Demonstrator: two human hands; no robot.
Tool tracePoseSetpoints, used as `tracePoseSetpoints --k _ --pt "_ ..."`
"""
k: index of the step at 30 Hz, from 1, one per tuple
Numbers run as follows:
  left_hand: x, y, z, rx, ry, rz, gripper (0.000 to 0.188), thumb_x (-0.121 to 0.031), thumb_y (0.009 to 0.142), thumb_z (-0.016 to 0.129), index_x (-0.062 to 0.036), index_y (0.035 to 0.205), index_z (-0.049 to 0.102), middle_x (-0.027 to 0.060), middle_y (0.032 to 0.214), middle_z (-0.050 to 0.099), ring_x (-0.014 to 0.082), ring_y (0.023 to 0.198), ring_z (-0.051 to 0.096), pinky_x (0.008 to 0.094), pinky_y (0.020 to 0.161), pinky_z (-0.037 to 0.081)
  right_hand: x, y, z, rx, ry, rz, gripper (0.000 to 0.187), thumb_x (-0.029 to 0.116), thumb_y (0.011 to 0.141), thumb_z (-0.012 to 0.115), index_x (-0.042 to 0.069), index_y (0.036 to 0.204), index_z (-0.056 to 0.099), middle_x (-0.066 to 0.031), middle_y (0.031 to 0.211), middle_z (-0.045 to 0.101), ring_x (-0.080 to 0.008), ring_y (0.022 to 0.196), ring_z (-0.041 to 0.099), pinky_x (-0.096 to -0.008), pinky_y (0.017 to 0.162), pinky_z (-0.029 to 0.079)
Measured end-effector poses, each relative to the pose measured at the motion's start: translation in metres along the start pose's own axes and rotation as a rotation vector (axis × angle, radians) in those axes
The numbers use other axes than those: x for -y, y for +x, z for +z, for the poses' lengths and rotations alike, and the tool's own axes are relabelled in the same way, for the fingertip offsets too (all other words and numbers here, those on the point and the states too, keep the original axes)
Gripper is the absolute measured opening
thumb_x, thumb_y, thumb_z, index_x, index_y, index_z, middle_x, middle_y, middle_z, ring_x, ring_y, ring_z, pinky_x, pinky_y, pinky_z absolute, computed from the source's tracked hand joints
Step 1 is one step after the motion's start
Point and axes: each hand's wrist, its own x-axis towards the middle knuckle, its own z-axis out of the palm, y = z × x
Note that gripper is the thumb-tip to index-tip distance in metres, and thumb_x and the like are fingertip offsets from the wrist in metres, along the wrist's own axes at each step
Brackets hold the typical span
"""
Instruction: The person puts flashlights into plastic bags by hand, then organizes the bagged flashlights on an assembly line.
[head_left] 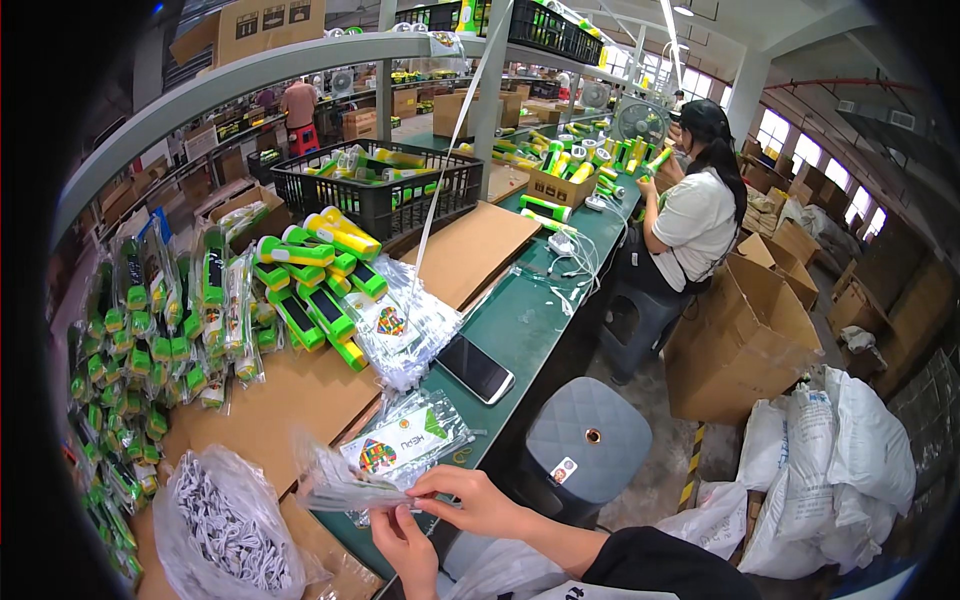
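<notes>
Near the bench's front edge, my right hand [468, 500] pinches one end of a stack of clear plastic bags with printed cards [345, 488]. My left hand [405, 548] grips the same stack from below, its fingers closed at the edge. The far end of the stack is blurred. Just beyond it lie more flat printed bags [410, 440] on the bench. A smartphone [475, 370] rests face up past these. Loose green and yellow flashlights [315, 290] are piled behind another heap of clear bags [400, 325].
Bagged flashlights [150, 330] are heaped at the left. A plastic bag of white cables [230, 525] sits close by. A black crate [380, 195] stands farther back. Right of the green bench [530, 315] are a grey stool [588, 440], a seated co-worker [690, 210], cartons [740, 335] and white sacks [810, 480].
</notes>
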Motion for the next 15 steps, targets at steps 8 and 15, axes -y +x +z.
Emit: tracePoseSetpoints --k 8,15 --pt "0.003 -0.008 -0.004 0.043 -0.089 -0.016 0.023 -0.007 0.101 0.043 0.0031 0.121 0.046 0.0103 0.114 0.052 0.0161 0.104 0.051 0.03 0.092 0.041 -0.004 0.016 0.011 -0.091 -0.156 -0.062 0.007 0.001 0.09 0.06 0.0 0.097 0.058 -0.0137 0.091 0.06 -0.0299 0.081 0.061 -0.036 0.071 0.05" --pt "0.053 -0.031 -0.023 0.096 -0.214 -0.003 0.037 -0.008 0.098 0.046 0.0067 0.131 0.039 0.0145 0.12 0.051 0.0197 0.109 0.051 0.0342 0.095 0.042 -0.04 0.055 0.004 -0.2 -0.284 0.102 0.006 -0.001 0.093 0.051 0.001 0.096 0.056 -0.0089 0.087 0.056 -0.0165 0.074 0.052 -0.026 0.068 0.042"
